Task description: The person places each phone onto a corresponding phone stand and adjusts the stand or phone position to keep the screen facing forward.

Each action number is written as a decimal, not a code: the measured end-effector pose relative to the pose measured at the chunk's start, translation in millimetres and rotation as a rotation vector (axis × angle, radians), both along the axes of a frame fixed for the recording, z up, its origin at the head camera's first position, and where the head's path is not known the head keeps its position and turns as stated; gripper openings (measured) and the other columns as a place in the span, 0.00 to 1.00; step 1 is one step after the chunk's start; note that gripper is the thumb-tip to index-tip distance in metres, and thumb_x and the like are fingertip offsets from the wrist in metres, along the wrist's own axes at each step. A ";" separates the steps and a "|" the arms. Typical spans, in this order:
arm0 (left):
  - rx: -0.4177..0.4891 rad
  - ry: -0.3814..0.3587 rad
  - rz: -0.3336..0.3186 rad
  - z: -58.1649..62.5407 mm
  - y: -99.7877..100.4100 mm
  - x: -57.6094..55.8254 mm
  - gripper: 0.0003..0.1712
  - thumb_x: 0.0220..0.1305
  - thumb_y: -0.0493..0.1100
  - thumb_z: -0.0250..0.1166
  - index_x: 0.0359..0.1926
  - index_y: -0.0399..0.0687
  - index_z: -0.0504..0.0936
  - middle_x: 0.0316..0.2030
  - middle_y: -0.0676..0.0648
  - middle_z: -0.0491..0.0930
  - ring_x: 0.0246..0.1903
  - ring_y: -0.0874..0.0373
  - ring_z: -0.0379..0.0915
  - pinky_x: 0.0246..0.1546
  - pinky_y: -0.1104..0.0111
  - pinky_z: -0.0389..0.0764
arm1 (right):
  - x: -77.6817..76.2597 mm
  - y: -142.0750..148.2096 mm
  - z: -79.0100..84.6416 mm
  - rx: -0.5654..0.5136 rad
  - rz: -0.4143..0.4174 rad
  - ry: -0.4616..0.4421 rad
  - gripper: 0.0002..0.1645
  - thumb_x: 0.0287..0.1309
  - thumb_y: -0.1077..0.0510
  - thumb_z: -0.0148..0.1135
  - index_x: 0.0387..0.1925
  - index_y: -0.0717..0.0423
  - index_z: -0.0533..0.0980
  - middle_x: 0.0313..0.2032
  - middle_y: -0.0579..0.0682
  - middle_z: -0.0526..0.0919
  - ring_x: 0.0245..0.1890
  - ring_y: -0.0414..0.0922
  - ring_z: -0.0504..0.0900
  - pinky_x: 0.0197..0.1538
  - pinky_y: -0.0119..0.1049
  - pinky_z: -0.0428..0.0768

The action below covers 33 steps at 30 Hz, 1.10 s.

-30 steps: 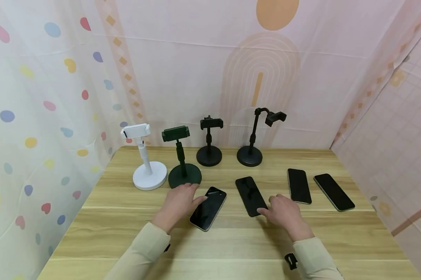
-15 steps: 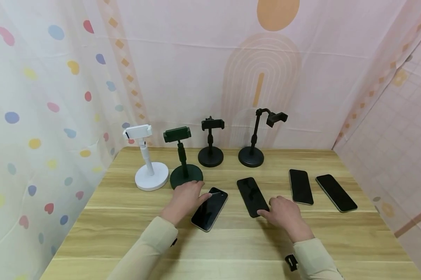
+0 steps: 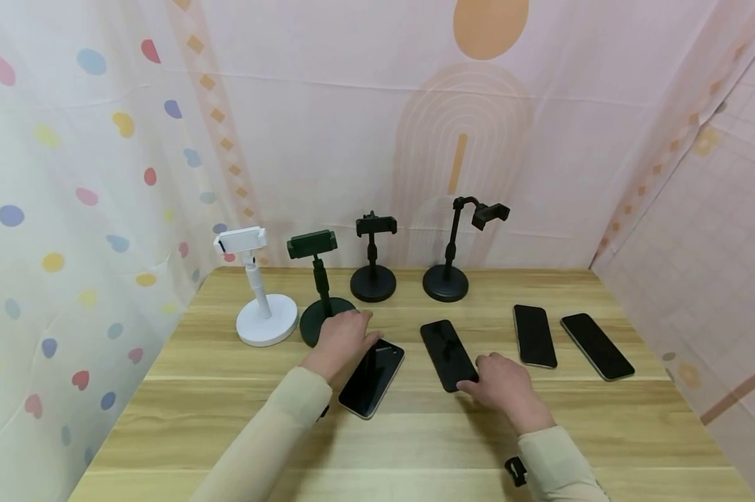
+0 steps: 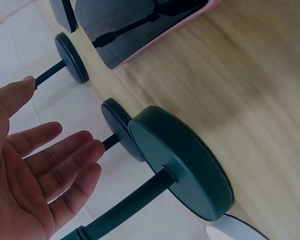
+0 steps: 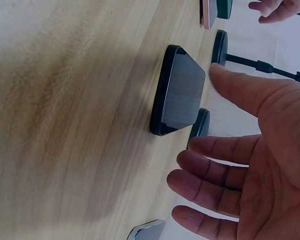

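Note:
My left hand (image 3: 342,338) hovers with relaxed fingers between the dark green phone stand (image 3: 317,319) and a dark-screened phone (image 3: 372,380), overlapping the stand's base in the head view. In the left wrist view the palm (image 4: 25,185) is bare, beside the green round base (image 4: 182,160); the pink-edged phone (image 4: 135,25) lies beyond. My right hand (image 3: 502,383) is held loosely at the near right corner of a black phone (image 3: 446,354). Seen from the right wrist, its fingers (image 5: 210,187) are spread and hold nothing, with that phone (image 5: 182,92) lying flat on the table.
A white phone stand (image 3: 266,319) stands at the left. Two black stands rise at the back, one (image 3: 374,282) straight, the other (image 3: 446,282) with a bent neck. Two more phones, one (image 3: 535,336) beside the other (image 3: 597,346), lie at the right of the wooden table (image 3: 427,453).
My left hand has shifted right and away from me, from the phone's left side toward its far end. My right hand stays nearly in place; the phones and stands keep their positions.

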<state>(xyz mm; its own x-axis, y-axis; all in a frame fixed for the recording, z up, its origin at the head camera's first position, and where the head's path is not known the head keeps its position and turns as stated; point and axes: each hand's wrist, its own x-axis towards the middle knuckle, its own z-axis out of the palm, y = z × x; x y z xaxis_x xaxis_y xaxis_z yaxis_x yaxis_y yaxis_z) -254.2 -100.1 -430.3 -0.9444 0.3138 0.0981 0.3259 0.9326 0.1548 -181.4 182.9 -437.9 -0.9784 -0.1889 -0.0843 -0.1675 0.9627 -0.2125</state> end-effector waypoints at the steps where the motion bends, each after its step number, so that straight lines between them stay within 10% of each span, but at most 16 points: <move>1: 0.001 0.002 0.004 0.1 0.9 -2.1 0.21 0.68 0.56 0.64 0.47 0.42 0.82 0.38 0.43 0.83 0.40 0.48 0.81 0.37 0.54 0.81 | 0.0 -0.4 0.3 0.007 0.000 -0.005 0.27 0.55 0.41 0.71 0.35 0.63 0.80 0.32 0.56 0.80 0.31 0.52 0.80 0.35 0.48 0.79; 15: 0.065 -0.022 0.053 13.0 22.1 -34.4 0.29 0.70 0.56 0.62 0.62 0.41 0.77 0.53 0.39 0.80 0.50 0.45 0.79 0.48 0.51 0.80 | -0.2 -0.9 2.0 0.029 -0.012 -0.025 0.29 0.54 0.44 0.72 0.43 0.66 0.80 0.37 0.60 0.82 0.35 0.55 0.81 0.39 0.51 0.80; 33: 0.078 0.004 0.133 29.3 36.8 -71.0 0.26 0.71 0.58 0.59 0.51 0.40 0.82 0.44 0.39 0.83 0.43 0.45 0.81 0.40 0.52 0.81 | 0.9 1.9 0.9 0.042 -0.021 -0.036 0.28 0.52 0.44 0.74 0.41 0.65 0.80 0.38 0.60 0.82 0.34 0.52 0.81 0.37 0.50 0.80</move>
<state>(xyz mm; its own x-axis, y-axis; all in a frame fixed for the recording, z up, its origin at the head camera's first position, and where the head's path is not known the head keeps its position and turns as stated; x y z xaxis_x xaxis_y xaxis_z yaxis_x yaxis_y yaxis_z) -325.1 -63.3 -401.1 -0.9766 0.1776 0.1212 0.2014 0.9529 0.2269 -180.5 184.8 -437.0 -0.9782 -0.1643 -0.1268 -0.1407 0.9741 -0.1769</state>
